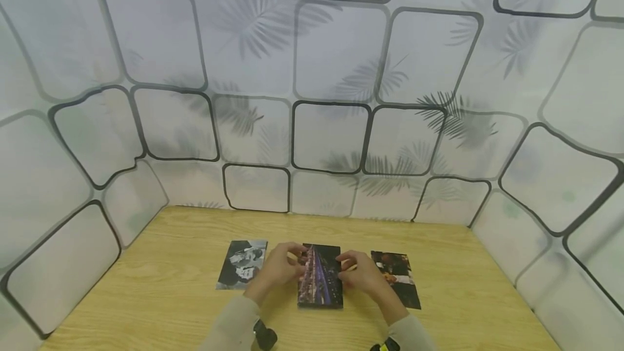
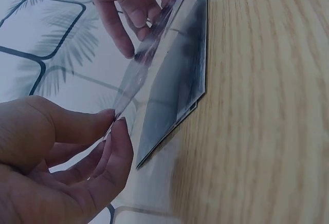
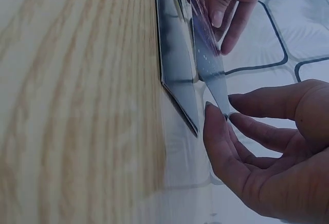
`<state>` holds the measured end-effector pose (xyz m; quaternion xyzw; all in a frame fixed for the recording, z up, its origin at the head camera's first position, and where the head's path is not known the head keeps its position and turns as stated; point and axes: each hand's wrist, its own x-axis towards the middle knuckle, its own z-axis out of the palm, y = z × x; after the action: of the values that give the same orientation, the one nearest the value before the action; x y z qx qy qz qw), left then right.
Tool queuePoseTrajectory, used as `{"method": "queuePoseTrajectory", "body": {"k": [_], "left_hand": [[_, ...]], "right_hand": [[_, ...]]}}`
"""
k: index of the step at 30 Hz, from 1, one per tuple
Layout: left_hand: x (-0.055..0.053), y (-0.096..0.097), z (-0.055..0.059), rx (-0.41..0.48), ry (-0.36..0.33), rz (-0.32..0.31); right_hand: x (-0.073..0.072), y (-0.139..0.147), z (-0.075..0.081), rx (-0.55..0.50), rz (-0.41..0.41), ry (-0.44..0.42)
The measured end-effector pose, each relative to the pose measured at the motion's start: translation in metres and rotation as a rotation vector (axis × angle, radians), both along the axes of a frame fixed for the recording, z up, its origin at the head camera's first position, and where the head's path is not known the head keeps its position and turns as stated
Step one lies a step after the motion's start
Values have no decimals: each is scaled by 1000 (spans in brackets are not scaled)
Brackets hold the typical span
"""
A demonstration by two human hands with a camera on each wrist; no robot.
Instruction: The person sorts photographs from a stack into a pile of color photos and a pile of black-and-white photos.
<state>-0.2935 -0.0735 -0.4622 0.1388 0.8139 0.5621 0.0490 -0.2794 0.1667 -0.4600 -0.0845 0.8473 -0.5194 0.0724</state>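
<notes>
A glossy photo print (image 1: 319, 278) of a city at night is held up at the middle of the table, its short side toward me. My left hand (image 1: 280, 265) pinches its left edge between thumb and fingers. On the opposite edge, the fingertips of my right hand (image 1: 362, 272) pinch it the same way. Both wrist views show the print raised and slightly tilted over a small pile of prints (image 2: 180, 80) lying on the wood. The pile's edges are a little out of line with each other, and from above the raised print covers it.
A black-and-white photo (image 1: 242, 264) lies flat left of my left hand. A darker colour photo (image 1: 400, 280) lies on the right, partly behind my right wrist. Patterned curtain (image 1: 331, 140) surrounds the back and sides of the wooden table (image 1: 146, 291).
</notes>
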Motion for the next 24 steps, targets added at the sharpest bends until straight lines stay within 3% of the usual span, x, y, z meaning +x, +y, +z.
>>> {"method": "queuePoseTrajectory", "body": {"k": [10,18,24], "left_hand": [[0,11,0,-10,2,-81],[-2,37,-2,2,17,-97],[-1,58,1,3,-10,-105]], "right_hand": [[0,12,12,4,-14,-25],[-2,36,17,44,-31,-42],[-3,56,19,69,-46,-35]]}}
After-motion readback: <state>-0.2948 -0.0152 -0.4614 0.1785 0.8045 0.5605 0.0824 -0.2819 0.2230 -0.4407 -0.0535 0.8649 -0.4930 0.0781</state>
